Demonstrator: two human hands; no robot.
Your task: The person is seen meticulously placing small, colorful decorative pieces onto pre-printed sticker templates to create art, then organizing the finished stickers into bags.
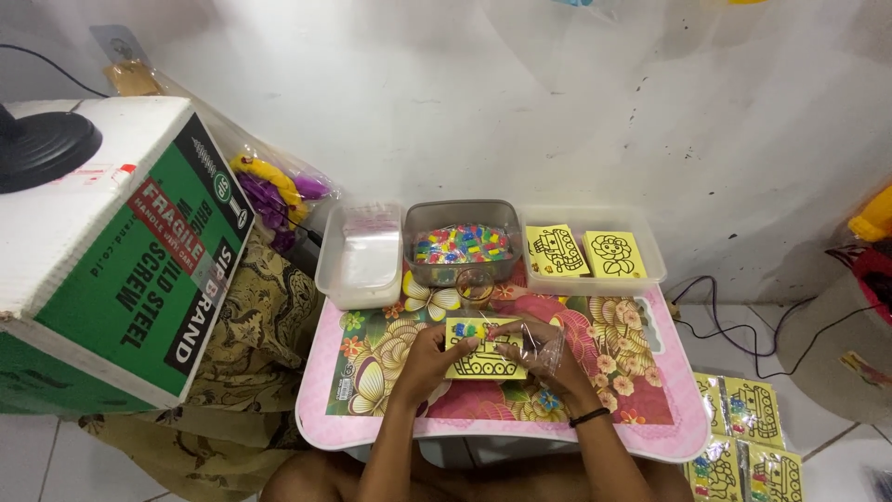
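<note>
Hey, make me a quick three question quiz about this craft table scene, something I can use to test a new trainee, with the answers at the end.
1. True or false: both hands are on the yellow card with a tank outline.
2. Which tray holds the small coloured packets? A) the left tray B) the middle tray C) the right tray
3. Fill in: the right tray holds ___ yellow cards.

Key
1. True. The left hand grips the card's left edge; the right hand pinches a clear plastic sleeve at its right edge.
2. B, the middle tray.
3. Two.
</note>
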